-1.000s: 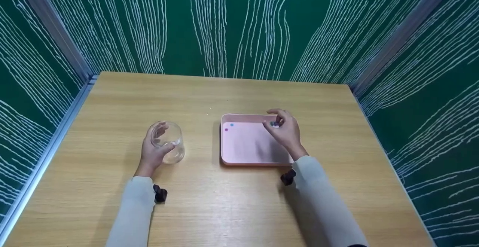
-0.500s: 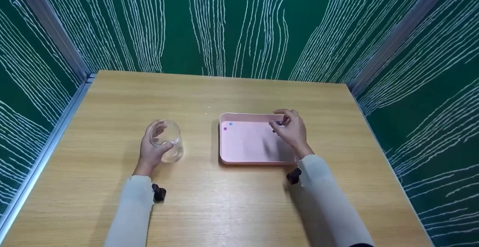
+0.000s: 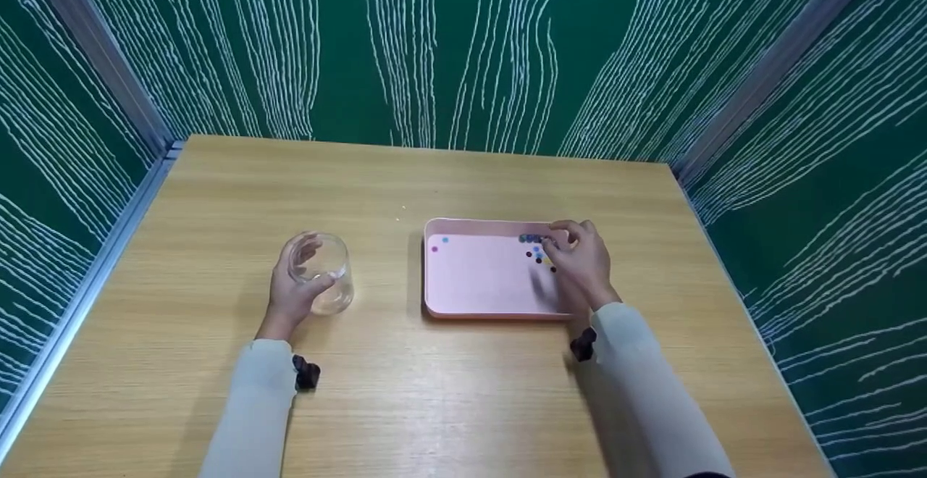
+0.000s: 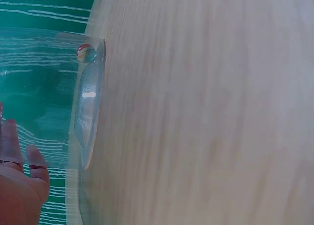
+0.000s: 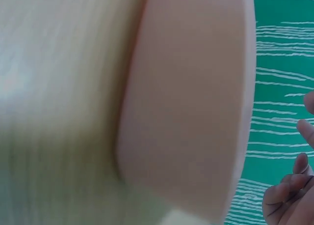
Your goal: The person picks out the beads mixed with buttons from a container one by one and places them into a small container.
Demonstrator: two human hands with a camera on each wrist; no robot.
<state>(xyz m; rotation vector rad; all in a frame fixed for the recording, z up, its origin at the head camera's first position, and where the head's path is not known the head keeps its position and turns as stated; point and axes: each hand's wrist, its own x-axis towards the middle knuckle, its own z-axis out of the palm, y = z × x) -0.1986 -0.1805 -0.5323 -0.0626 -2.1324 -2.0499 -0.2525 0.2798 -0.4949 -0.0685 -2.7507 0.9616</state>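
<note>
While the left hand (image 3: pixel 292 295) curls round the glass jar (image 3: pixel 342 290) at centre-left, apparently steadying it, the half-curled right hand (image 3: pixel 585 262) hangs over the tray (image 3: pixel 471 282) right of centre, its hold unclear.

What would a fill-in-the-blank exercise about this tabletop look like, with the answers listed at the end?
The person's ____ hand holds the clear glass.
The shallow tray is ____ in color.
Near its far left corner lie two small round pieces, one magenta and one ____.
The wall behind the table has white lines on a ____ background.

Missing words: left; pink; blue; green.
</note>
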